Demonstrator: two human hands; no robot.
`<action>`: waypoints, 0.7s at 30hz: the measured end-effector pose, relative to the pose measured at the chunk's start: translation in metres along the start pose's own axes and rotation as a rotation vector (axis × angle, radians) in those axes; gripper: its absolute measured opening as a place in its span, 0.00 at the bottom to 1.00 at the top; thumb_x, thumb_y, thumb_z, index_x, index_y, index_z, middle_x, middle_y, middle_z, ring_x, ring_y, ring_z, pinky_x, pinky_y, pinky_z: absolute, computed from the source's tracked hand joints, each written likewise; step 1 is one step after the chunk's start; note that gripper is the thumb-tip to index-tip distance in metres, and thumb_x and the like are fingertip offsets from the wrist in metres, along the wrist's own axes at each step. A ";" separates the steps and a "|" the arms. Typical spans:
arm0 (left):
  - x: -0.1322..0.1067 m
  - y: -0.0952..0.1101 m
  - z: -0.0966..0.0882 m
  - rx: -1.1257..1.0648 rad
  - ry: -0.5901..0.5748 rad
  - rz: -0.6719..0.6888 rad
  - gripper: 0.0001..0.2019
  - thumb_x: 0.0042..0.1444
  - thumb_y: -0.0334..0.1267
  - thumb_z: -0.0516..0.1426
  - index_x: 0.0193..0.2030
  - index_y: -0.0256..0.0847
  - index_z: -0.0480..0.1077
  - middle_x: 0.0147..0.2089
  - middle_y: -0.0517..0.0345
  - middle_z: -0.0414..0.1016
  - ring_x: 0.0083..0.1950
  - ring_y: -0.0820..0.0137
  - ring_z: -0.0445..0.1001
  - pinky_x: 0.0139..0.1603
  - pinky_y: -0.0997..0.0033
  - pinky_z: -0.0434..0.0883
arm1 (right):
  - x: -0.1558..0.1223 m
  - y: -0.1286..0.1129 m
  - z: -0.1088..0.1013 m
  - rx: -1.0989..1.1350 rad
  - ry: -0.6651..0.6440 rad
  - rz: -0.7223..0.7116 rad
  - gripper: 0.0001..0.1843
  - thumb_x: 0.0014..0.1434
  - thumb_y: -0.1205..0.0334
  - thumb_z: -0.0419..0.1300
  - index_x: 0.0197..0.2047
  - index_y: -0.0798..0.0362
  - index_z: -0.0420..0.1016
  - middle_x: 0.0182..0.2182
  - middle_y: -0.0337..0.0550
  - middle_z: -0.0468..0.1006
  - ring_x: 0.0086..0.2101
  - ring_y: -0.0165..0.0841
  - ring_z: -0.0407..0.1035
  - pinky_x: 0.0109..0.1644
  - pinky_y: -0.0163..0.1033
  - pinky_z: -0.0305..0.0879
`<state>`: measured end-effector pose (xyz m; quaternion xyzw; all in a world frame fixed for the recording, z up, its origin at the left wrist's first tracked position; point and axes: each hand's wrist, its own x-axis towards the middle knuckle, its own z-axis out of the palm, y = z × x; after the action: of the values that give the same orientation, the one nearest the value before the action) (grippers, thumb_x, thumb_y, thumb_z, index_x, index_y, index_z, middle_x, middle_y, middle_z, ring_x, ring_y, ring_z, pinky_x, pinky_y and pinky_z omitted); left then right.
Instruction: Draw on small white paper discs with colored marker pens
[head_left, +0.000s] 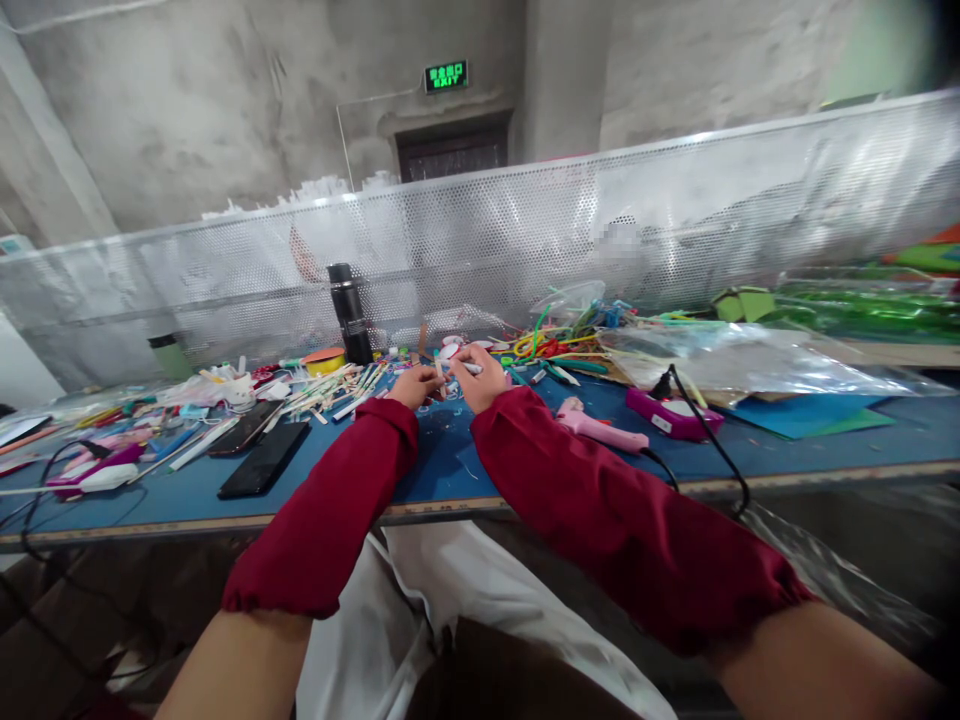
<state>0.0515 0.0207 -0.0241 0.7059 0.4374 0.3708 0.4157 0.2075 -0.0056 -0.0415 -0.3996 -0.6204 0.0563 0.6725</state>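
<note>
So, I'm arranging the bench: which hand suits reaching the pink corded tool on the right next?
Probably the right hand: the pink tool lies beside its sleeve; the left hand is farther away.

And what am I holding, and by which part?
Right hand: a white pen-like stick, exact grip unclear. Left hand: seemingly a small pale piece; part unclear.

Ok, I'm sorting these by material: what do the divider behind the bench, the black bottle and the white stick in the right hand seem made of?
Divider: probably bare metal; silvery, shiny, with rows of small holes.
Black bottle: perhaps coated metal or plastic; dark, faintly glossy.
White stick: possibly plastic; pale, smooth-looking, too small to be sure.
</note>
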 end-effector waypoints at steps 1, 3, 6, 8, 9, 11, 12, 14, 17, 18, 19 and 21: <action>0.000 0.000 0.000 0.000 0.001 -0.002 0.04 0.61 0.37 0.61 0.38 0.39 0.76 0.32 0.59 0.80 0.31 0.75 0.78 0.26 0.80 0.63 | 0.000 0.000 0.000 0.000 0.004 0.006 0.08 0.57 0.52 0.58 0.30 0.47 0.70 0.29 0.38 0.78 0.33 0.35 0.72 0.39 0.40 0.66; -0.001 0.001 0.000 0.002 0.000 -0.005 0.04 0.61 0.37 0.61 0.38 0.39 0.76 0.33 0.58 0.81 0.31 0.75 0.78 0.26 0.80 0.63 | 0.000 0.000 -0.001 0.003 0.009 0.019 0.09 0.57 0.52 0.58 0.31 0.47 0.70 0.28 0.37 0.78 0.33 0.35 0.72 0.39 0.40 0.66; -0.002 0.004 0.000 0.006 -0.004 0.000 0.05 0.60 0.37 0.62 0.37 0.38 0.75 0.33 0.57 0.80 0.31 0.74 0.78 0.26 0.80 0.63 | 0.001 0.000 -0.002 0.017 0.004 0.017 0.09 0.58 0.51 0.59 0.31 0.46 0.71 0.28 0.37 0.78 0.32 0.35 0.72 0.39 0.40 0.66; -0.003 0.005 0.001 0.004 -0.003 0.002 0.05 0.60 0.37 0.62 0.36 0.37 0.75 0.32 0.57 0.80 0.30 0.74 0.77 0.26 0.80 0.63 | 0.001 0.001 -0.001 0.023 -0.004 0.001 0.09 0.57 0.52 0.59 0.31 0.46 0.71 0.28 0.37 0.78 0.32 0.35 0.72 0.38 0.40 0.66; -0.003 0.005 0.001 0.001 -0.001 0.001 0.05 0.61 0.36 0.62 0.36 0.37 0.75 0.31 0.57 0.80 0.30 0.74 0.77 0.26 0.79 0.63 | 0.001 0.001 -0.001 0.021 -0.004 -0.004 0.09 0.57 0.52 0.59 0.31 0.46 0.71 0.29 0.37 0.78 0.32 0.35 0.72 0.38 0.40 0.66; -0.004 0.005 0.002 -0.004 0.002 -0.004 0.05 0.61 0.36 0.62 0.36 0.37 0.75 0.32 0.58 0.80 0.30 0.74 0.77 0.27 0.79 0.63 | 0.001 0.002 0.000 0.016 0.002 -0.003 0.09 0.58 0.52 0.59 0.31 0.46 0.71 0.29 0.37 0.78 0.32 0.35 0.72 0.39 0.40 0.66; -0.004 0.005 0.002 -0.006 0.003 -0.007 0.04 0.61 0.36 0.62 0.37 0.37 0.75 0.32 0.58 0.80 0.30 0.74 0.77 0.27 0.79 0.63 | 0.001 0.002 0.000 0.015 0.007 0.001 0.09 0.58 0.51 0.59 0.31 0.46 0.71 0.29 0.37 0.78 0.32 0.35 0.72 0.39 0.40 0.66; -0.004 0.006 0.002 -0.010 0.004 -0.014 0.04 0.61 0.36 0.62 0.37 0.37 0.75 0.32 0.58 0.80 0.30 0.74 0.77 0.27 0.79 0.62 | 0.001 0.001 -0.001 0.017 0.009 0.007 0.09 0.59 0.51 0.58 0.32 0.46 0.71 0.29 0.37 0.78 0.32 0.35 0.72 0.39 0.40 0.67; -0.006 0.007 0.002 -0.002 -0.003 -0.014 0.05 0.62 0.34 0.60 0.35 0.37 0.75 0.29 0.59 0.78 0.30 0.74 0.77 0.27 0.79 0.63 | 0.001 0.000 -0.001 0.018 -0.004 -0.007 0.09 0.58 0.52 0.58 0.31 0.46 0.70 0.29 0.37 0.78 0.32 0.35 0.71 0.39 0.40 0.66; -0.006 0.007 0.002 0.003 -0.006 -0.012 0.05 0.62 0.34 0.60 0.35 0.37 0.75 0.28 0.59 0.78 0.30 0.74 0.77 0.27 0.79 0.63 | 0.001 0.000 -0.001 0.015 -0.004 -0.012 0.09 0.58 0.52 0.58 0.31 0.46 0.70 0.29 0.37 0.78 0.32 0.35 0.71 0.39 0.40 0.66; -0.006 0.007 0.002 0.006 -0.006 -0.010 0.05 0.62 0.35 0.61 0.35 0.37 0.75 0.28 0.59 0.78 0.30 0.74 0.77 0.26 0.79 0.63 | 0.001 -0.001 -0.001 0.011 0.000 -0.013 0.09 0.58 0.52 0.58 0.31 0.46 0.70 0.29 0.37 0.78 0.32 0.35 0.71 0.39 0.40 0.66; -0.006 0.007 0.002 0.004 -0.002 -0.005 0.05 0.60 0.36 0.63 0.36 0.38 0.75 0.29 0.59 0.78 0.29 0.74 0.77 0.26 0.80 0.62 | 0.001 -0.001 -0.002 0.003 0.016 -0.003 0.09 0.59 0.51 0.58 0.31 0.46 0.70 0.29 0.38 0.78 0.32 0.35 0.72 0.39 0.40 0.66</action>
<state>0.0534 0.0130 -0.0191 0.7059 0.4397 0.3682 0.4158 0.2089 -0.0067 -0.0400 -0.3979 -0.6153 0.0530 0.6784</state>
